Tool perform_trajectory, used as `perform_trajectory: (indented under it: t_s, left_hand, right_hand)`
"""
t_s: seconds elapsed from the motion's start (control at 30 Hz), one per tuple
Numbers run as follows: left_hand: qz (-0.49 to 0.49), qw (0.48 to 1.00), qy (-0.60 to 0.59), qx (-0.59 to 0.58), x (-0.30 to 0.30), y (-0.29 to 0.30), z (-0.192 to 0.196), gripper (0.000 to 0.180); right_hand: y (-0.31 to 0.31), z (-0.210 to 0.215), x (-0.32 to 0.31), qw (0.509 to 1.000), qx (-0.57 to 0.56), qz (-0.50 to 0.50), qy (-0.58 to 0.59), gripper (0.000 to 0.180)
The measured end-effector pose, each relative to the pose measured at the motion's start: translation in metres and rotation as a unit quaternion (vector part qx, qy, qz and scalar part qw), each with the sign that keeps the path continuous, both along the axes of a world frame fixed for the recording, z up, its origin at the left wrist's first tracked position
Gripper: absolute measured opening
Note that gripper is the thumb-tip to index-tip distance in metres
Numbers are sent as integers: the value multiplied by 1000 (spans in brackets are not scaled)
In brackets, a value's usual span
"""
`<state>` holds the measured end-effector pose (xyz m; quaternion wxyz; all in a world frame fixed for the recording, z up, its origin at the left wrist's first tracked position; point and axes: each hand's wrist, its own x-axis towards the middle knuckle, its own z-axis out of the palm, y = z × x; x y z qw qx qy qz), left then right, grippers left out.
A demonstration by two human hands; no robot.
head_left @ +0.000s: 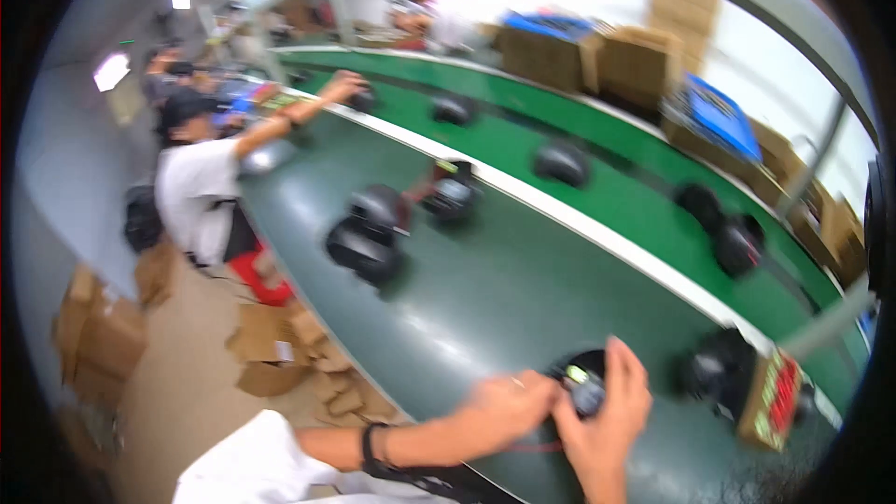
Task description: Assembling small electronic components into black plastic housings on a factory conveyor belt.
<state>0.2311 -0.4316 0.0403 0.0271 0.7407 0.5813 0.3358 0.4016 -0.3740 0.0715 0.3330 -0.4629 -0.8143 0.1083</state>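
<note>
A small black rounded housing point(586, 390) with a grey round part and a yellow-green label sits between my hands, low over the dark green worktop point(467, 289). My right hand point(611, 415) grips its right side, thumb in front and fingers stretched up behind. From the left, my left hand point(511, 403) meets the housing with curled fingers, slightly blurred; whatever they pinch is hidden. A thin red wire point(537, 448) shows below the hands. Farther off on the worktop stand similar black housings point(364, 250), one with a yellow-green label point(452, 191).
Right of my hands are black parts point(719, 366) and an open carton of red pieces point(775, 401). Beyond a white rail point(597, 231), a green conveyor belt point(504, 145) carries black housings point(562, 162). At left, a co-worker point(196, 177) reaches across to the belt. Cartons point(271, 345) lie on the floor.
</note>
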Motion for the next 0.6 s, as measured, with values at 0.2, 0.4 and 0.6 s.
perform_trajectory:
  t_s: [0.2,0.4,0.6]
  left_hand:
    - [0,999,-44,0,-5,7,13,17]
    - [-18,999,-39,2,-2,3,11,20]
    - [-26,999,-17,32,-4,3,12,17]
  right_hand:
    - [12,7,3,996,-49,6,73,78]
    - [9,6,6,996,-48,3,78,77]
    - [7,4,3,998,0,-13,62,72]
